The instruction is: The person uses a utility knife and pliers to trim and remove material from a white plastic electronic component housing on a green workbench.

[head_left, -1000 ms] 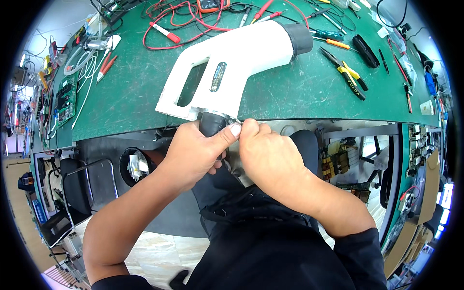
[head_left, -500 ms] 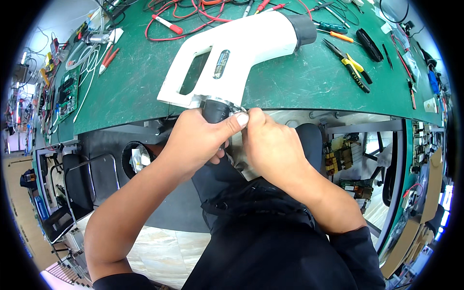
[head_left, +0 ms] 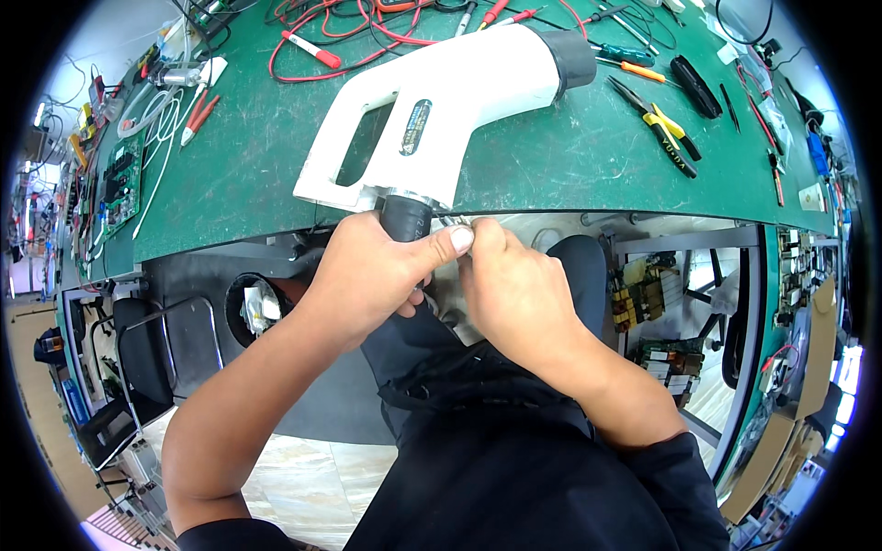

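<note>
A white charging gun [head_left: 496, 83] with a black nozzle end lies on the green bench, its loop handle pointing towards me. From the handle's near end comes a thick black cable [head_left: 405, 219], and my left hand [head_left: 367, 271] is wrapped round it. A metal clamp [head_left: 450, 220] shows beside the cable, just below the handle. The left thumb reaches across to it. My right hand [head_left: 516, 285] is closed, its fingertips pinching at the clamp's end next to that thumb. The fingers hide most of the clamp's end.
Yellow-handled pliers [head_left: 657, 124], an orange-handled screwdriver [head_left: 643, 72] and a black case [head_left: 695, 87] lie to the right. Red test leads [head_left: 276, 55] and a red-capped marker [head_left: 312, 50] are at the back. Left stand a circuit board [head_left: 124, 184] and red-handled tool [head_left: 199, 119]. Below is a bin [head_left: 257, 308].
The clamp sits a little lower on the cable, away from the handle's end. Both hands keep their grip and have shifted slightly downward. The whole view has moved a little.
</note>
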The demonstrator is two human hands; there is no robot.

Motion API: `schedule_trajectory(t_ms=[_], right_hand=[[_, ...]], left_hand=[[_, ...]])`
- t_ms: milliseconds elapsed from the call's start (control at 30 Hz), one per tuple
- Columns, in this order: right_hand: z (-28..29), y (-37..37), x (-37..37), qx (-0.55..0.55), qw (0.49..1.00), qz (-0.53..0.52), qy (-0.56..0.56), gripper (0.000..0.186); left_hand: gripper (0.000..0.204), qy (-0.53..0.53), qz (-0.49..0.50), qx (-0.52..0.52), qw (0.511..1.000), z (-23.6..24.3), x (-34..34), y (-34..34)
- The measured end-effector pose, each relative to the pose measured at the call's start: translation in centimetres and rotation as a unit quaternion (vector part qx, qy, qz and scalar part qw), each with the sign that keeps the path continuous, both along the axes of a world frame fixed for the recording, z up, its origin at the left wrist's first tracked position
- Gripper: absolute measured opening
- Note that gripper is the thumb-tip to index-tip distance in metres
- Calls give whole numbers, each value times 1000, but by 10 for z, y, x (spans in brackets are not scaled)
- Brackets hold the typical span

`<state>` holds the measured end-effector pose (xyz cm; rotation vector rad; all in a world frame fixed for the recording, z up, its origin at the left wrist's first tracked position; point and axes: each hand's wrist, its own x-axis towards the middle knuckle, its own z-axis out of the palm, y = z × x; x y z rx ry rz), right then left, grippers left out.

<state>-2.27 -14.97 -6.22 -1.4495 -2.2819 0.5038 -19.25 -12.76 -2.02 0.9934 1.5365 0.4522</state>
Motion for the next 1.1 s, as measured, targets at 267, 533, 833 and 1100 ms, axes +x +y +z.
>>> schedule_trajectory(t_ms=[267,533,833,1100], right_hand=[[1,3,1,9,1000,5,-4,10],[-1,3,1,7,1000,10,6,10],[-3,3,-6,39,999,-6,-35,12],[3,5,-6,44,996,13,-82,12]], left_hand=[[55,1,-7,3,1000,3,0,0],[54,1,-8,6,1000,3,0,-1],[47,-5,-1,13,1000,3,1,-1],[44,-24,12,0,1000,-1,0,-1]])
